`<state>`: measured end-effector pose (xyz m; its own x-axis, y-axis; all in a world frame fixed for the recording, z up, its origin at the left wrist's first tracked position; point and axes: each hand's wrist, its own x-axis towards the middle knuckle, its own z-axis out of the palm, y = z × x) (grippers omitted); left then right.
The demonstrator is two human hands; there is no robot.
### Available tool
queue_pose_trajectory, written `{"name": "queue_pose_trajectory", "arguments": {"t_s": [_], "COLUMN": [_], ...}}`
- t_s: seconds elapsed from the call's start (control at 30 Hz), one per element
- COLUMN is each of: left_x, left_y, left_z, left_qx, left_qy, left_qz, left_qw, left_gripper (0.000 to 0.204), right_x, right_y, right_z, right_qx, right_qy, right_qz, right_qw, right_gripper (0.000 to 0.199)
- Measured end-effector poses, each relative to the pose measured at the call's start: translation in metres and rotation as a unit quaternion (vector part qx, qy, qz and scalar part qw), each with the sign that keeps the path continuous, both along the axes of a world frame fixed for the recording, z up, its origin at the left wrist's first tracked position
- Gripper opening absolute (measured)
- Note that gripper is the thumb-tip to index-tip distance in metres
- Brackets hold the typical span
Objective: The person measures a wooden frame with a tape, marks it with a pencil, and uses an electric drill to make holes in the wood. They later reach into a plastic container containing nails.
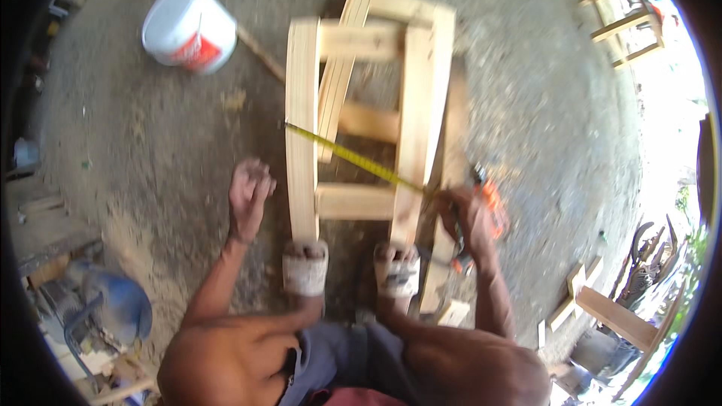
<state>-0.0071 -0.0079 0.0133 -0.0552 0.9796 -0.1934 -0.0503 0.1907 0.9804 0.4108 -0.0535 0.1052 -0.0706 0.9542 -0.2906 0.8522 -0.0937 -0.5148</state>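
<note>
While one yellow measuring tape [350,156] slants across one wooden frame [303,90] before my two sandals [304,274], one white bucket [192,30] stands on the floor [188,120] to the left and one orange tool [492,199] lies just beside my right hand [468,214]. That arm reaches forward, its fingers pinching the tape's nearer end. My bent left hand [250,188] hangs apart from the frame, fingers curled; blurred, I cannot tell how tightly.
</note>
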Motion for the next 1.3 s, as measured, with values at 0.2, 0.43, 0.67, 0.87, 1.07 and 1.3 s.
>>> {"name": "queue_pose_trajectory", "arguments": {"t_s": [0.2,0.43,0.67,0.87,1.07,1.3], "left_x": [0.074,0.099,0.005,-0.039,-0.038,0.034], "left_y": [-0.004,-0.064,-0.049,-0.037,-0.047,0.104], "left_z": [0.07,0.047,0.039,0.006,-0.017,0.118], "left_qx": [-0.116,-0.224,-0.037,-0.107,-0.15,0.216], "left_qy": [-0.161,-0.153,0.282,0.58,0.604,0.593], "left_qz": [-0.267,-0.297,-0.089,-0.131,-0.102,-0.197], "left_qw": [0.943,0.915,0.955,0.797,0.776,0.75], "left_gripper": [0.068,0.049,0.05,0.062,0.07,0.082], "right_x": [-0.078,-0.073,0.127,0.164,0.114,0.085], "right_y": [-0.013,-0.051,-0.126,-0.144,-0.165,-0.148], "right_z": [0.007,0.015,-0.073,-0.096,-0.117,-0.111], "right_qx": [-0.1,-0.005,0.109,0.02,-0.056,0.02], "right_qy": [0.384,0.247,-0.231,-0.29,0.04,0.326], "right_qz": [-0.255,-0.14,-0.351,-0.318,-0.537,-0.572], "right_qw": [0.882,0.959,0.901,0.903,0.841,0.753], "right_gripper": [0.028,0.026,0.04,0.043,0.056,0.042]}}
